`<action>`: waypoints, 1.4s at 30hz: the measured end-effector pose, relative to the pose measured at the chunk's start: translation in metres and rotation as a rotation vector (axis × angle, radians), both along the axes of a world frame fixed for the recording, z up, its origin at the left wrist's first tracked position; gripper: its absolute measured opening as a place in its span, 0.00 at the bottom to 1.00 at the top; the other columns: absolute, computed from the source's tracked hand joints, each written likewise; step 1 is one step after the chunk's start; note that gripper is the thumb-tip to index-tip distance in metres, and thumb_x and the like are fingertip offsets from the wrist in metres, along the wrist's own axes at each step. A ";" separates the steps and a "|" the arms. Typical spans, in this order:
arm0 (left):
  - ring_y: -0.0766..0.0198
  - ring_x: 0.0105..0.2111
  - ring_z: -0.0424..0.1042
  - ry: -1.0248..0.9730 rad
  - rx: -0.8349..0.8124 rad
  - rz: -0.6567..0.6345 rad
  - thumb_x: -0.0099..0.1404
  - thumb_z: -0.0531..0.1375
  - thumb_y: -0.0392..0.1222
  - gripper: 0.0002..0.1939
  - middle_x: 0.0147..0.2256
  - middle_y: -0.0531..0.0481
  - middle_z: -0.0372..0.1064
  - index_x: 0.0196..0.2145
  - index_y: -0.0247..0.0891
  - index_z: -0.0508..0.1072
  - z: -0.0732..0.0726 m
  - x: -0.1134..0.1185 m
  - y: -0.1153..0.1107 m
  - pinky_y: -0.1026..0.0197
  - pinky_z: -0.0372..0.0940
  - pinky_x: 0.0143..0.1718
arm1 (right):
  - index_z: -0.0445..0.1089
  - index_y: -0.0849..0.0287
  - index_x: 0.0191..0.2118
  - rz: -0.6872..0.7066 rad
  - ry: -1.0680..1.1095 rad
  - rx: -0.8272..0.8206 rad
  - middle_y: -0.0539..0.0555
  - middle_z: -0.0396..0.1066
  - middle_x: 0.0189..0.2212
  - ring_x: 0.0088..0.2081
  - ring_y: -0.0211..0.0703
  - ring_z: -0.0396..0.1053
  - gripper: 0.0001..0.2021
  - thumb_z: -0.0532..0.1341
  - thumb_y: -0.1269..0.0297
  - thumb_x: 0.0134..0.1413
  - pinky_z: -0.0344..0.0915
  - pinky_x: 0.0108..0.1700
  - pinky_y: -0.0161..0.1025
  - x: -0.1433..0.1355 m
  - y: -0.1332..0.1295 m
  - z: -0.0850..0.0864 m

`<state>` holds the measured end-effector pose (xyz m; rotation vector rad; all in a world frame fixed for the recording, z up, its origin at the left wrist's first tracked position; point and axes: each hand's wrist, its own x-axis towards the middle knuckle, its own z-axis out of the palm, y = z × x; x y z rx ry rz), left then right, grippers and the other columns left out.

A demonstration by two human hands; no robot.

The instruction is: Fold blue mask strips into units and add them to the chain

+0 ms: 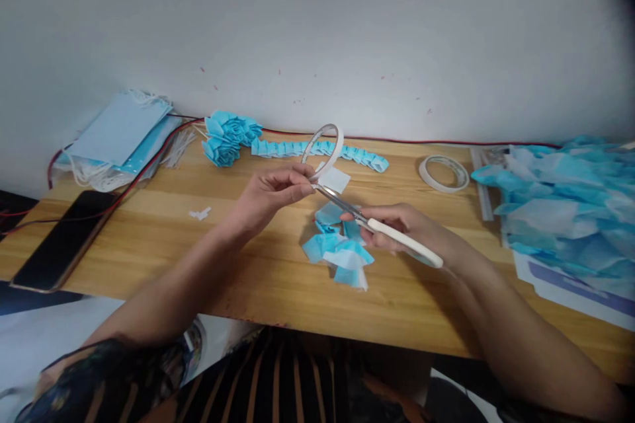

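My left hand pinches a thin roll of white tape, raised above the table with its ring upright. In my right hand is a pair of scissors with white handles; the blades meet the tape at my left fingertips. Whether the blades are parted I cannot make out. Beneath the scissors lie several loose pieces of blue and white fabric. Behind the tape, a white square piece rests on the wood, and farther back runs a pleated blue strip.
Blue fabric flowers and a stack of face masks sit at the back left, near a phone. Red and black wires cross there. On the right are another tape roll and a blue fabric pile.
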<state>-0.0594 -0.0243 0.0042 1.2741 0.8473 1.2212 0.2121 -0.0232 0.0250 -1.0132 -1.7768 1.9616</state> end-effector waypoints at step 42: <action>0.67 0.27 0.71 -0.001 0.003 0.016 0.60 0.70 0.50 0.21 0.25 0.55 0.71 0.47 0.37 0.75 0.001 0.012 0.001 0.63 0.67 0.32 | 0.78 0.61 0.52 0.002 -0.058 -0.036 0.43 0.58 0.18 0.18 0.28 0.49 0.30 0.71 0.46 0.48 0.47 0.19 0.30 -0.005 -0.011 0.007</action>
